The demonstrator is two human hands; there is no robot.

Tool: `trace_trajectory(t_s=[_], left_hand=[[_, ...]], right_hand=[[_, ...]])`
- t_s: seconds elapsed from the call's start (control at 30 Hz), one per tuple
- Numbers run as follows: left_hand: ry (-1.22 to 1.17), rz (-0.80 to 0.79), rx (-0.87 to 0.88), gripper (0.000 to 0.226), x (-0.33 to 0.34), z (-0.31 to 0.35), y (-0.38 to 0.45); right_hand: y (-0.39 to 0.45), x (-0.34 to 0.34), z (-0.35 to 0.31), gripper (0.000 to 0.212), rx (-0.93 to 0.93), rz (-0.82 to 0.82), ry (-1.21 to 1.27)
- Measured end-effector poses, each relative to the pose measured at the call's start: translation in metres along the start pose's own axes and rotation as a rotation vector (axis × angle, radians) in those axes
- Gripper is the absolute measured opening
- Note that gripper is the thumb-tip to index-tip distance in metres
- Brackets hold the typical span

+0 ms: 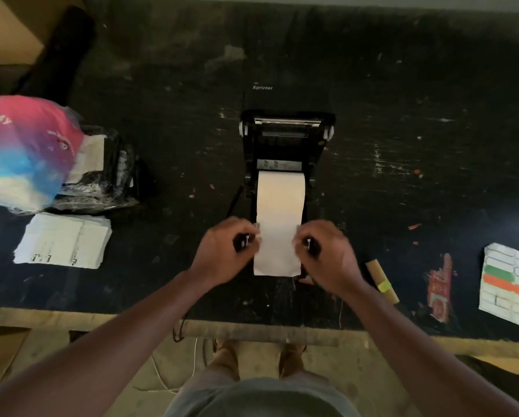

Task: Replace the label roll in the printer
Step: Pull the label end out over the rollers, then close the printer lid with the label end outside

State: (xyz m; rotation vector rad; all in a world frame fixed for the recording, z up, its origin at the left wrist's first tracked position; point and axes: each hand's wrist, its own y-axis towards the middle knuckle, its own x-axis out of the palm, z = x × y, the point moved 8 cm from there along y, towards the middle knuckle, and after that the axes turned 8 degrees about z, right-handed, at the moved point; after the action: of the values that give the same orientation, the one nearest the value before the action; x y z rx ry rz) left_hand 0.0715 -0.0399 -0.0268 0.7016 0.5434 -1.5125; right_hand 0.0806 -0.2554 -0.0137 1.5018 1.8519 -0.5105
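**Paper fed out, side guides being set**

The black plastic label printer [285, 152] sits open in the middle of the dark, scuffed worktop [402, 85], its lid tipped back. A white paper label roll [281, 194] lies in the bay, and its loose end runs toward the person and hangs past the front edge.

The left hand [226, 251] is curled shut on a small black guide tab at the strip's left edge; the right hand [327, 251] pinches the matching tab on the right edge. Both touch the paper's sides.

Likely step: squaring the guides to the strip before closing the lid.

Risks, as I judge them:
- Uneven pressure from one hand could skew the strip, so it feeds crooked or jams.
- Guides squeezed too tight could buckle the paper's edges.
- The loose end could slip back into the bay once released.

The stack of white printed sheets [62, 239] at the left lies well apart.
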Motion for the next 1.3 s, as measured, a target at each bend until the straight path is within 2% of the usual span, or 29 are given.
trace_trajectory(t_s=[0.1, 0.17, 0.23, 0.3, 0.33, 0.43, 0.53, 0.63, 0.7, 0.8, 0.97, 1.1, 1.3], left_hand=[[-0.151, 0.165, -0.233, 0.013, -0.039, -0.015, 0.048], [-0.190, 0.288, -0.325, 0.014, -0.070, -0.018, 0.086], [-0.230, 0.346, -0.385, 0.030, -0.092, -0.015, 0.123], [-0.320, 0.303, -0.445, 0.048, -0.099, -0.008, 0.154], [-0.358, 0.254, -0.460, 0.053, -0.098, -0.003, 0.166], [-0.417, 0.136, -0.454, 0.051, -0.094, 0.019, 0.178], [-0.349, 0.164, -0.391, 0.040, -0.103, 0.033, 0.161], [-0.332, 0.182, -0.384, 0.060, -0.102, 0.036, 0.123], [-0.345, 0.183, -0.398, 0.058, -0.093, 0.030, 0.091], [-0.307, 0.171, -0.428, 0.044, -0.074, 0.020, 0.041], [-0.321, 0.137, -0.463, 0.057, -0.035, 0.002, -0.015], [-0.421, 0.153, -0.494, 0.059, -0.017, -0.006, -0.036], [-0.410, 0.205, -0.485, 0.060, -0.007, -0.016, -0.044]], right_hand=[[0.053, -0.049, 0.011, 0.002, 0.231, 0.232, 0.119], [0.090, -0.083, 0.010, 0.006, 0.329, 0.398, 0.178], [0.129, -0.107, 0.004, 0.020, 0.365, 0.479, 0.187], [0.162, -0.112, -0.008, 0.036, 0.386, 0.417, 0.199], [0.174, -0.109, -0.011, 0.038, 0.420, 0.353, 0.243], [0.188, -0.103, -0.015, 0.055, 0.502, 0.248, 0.275], [0.173, -0.113, -0.021, 0.045, 0.454, 0.289, 0.234], [0.133, -0.113, -0.019, 0.021, 0.405, 0.325, 0.254], [0.097, -0.106, -0.015, 0.005, 0.383, 0.366, 0.288], [0.039, -0.085, 0.000, 0.014, 0.408, 0.384, 0.314], [-0.022, -0.043, 0.023, 0.028, 0.444, 0.381, 0.347], [-0.042, -0.023, 0.033, 0.035, 0.484, 0.357, 0.352], [-0.051, -0.013, 0.038, 0.034, 0.516, 0.349, 0.355]])
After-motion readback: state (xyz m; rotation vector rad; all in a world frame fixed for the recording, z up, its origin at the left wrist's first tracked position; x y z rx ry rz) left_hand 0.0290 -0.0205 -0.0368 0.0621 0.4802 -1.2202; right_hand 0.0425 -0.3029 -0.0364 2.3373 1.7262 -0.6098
